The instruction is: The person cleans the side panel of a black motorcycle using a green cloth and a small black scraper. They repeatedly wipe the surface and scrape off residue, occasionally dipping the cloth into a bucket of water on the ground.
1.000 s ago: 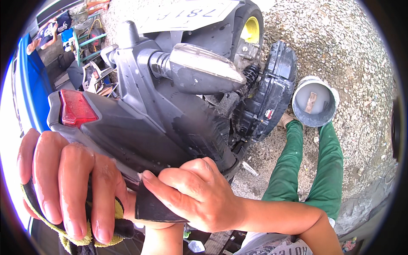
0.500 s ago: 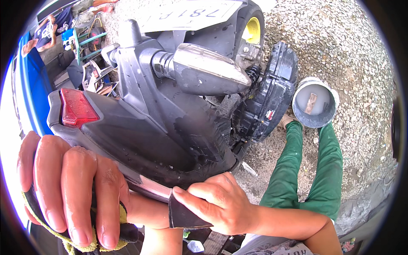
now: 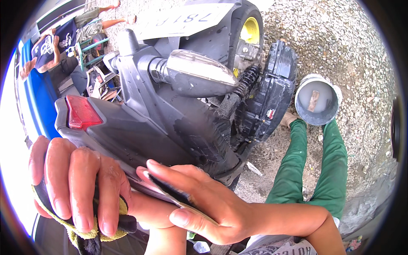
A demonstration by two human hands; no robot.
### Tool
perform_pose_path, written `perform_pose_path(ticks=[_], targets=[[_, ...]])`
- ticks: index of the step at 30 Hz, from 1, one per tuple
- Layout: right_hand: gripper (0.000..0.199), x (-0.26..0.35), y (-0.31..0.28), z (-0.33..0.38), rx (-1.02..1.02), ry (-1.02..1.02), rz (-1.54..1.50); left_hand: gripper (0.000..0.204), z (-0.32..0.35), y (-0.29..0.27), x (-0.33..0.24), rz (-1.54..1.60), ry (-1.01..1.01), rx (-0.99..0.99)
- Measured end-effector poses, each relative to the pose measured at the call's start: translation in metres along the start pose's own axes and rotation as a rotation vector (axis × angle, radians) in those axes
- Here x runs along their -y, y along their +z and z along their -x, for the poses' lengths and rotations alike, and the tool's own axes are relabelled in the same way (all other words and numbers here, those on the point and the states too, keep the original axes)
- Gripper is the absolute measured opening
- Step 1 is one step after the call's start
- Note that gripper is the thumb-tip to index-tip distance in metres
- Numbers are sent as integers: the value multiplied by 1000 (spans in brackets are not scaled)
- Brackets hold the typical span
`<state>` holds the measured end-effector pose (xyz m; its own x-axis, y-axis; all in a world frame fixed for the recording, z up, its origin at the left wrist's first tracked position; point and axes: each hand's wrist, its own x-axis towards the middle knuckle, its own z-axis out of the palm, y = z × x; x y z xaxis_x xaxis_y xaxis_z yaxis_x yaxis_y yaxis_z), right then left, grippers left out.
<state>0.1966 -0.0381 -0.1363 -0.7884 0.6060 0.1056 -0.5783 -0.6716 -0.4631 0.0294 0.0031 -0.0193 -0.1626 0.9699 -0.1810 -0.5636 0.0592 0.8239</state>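
Left hand: the left hand (image 3: 83, 180) hangs at the tail end of the motorbike, its fingers curled downward around a rag; whether they also lean on the bodywork I cannot tell.
Rag: the yellow and black rag (image 3: 80, 240) is bunched under the left fingertips, its edges spilling past them (a loose grip seems enough for something so soft).
Red lamp: the tail lamp (image 3: 85, 112) sits just above the left knuckles, clear of both hands.
Dark bodywork: the tail panel (image 3: 144, 136) runs from above the left fingers down behind the right ones, its lower edge lying between the two hands, probably where it is easiest to reach.
Thin sheet: a dark sheet (image 3: 176, 194) lies between the right thumb and the extended fingers, angled along that edge; the flat hold probably keeps it from crumpling.
Right hand: the right hand (image 3: 212, 199) has fingers long and close together, the thumb underneath, pinching the sheet.
Turn signal: the indicator (image 3: 199, 74) juts out well above the right fingers.
Bucket: beyond the right fingers, up and to the right, the bucket (image 3: 323, 118) stands by the feet, presumably for easy reach (cloudy liquid and a brown piece inside).
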Motion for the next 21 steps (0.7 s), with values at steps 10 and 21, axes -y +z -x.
perform_pose_path(ticks=[10,21], targets=[[93,-14,11,24,-81,-158,173,27,6,6,7,-50,167,-107],[36,-42,-133,136,-416,573,54,20,1,7,20,-76,213,-169]])
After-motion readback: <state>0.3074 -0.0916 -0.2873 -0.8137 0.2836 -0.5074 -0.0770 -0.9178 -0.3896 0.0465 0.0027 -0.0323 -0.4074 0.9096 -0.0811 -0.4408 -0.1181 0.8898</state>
